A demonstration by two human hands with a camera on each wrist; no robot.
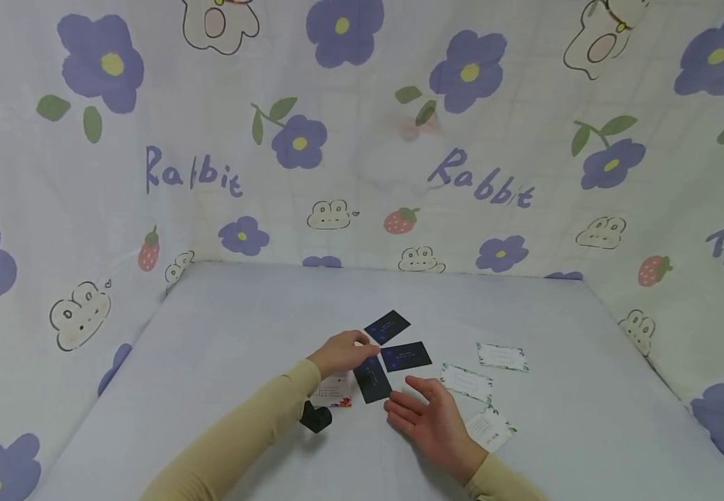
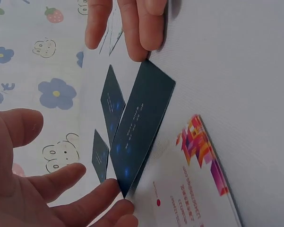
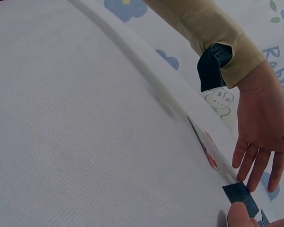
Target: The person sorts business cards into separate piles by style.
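Three dark blue cards with small print lie fanned out on the white table. My left hand (image 1: 343, 353) reaches over the nearest dark card (image 1: 372, 380), its fingertips touching the far end. At that card's near corner are the fingertips of my right hand (image 1: 431, 424), palm turned inward. In the left wrist view the fingers of both hands are fairly straight, neither curled round the card (image 2: 142, 111). The second dark card (image 1: 406, 356) and the third dark card (image 1: 388, 327) lie just beyond. Under my left wrist, a white card (image 1: 335, 393) with a red-orange corner pattern is partly hidden.
To the right lie a far leaf-bordered white card (image 1: 503, 357), a middle one (image 1: 466, 382) and a near one (image 1: 491, 426), partly covered by my right hand. A black device (image 1: 317, 417) is on my left wrist. Patterned cloth (image 1: 362, 174) walls the table's back and sides.
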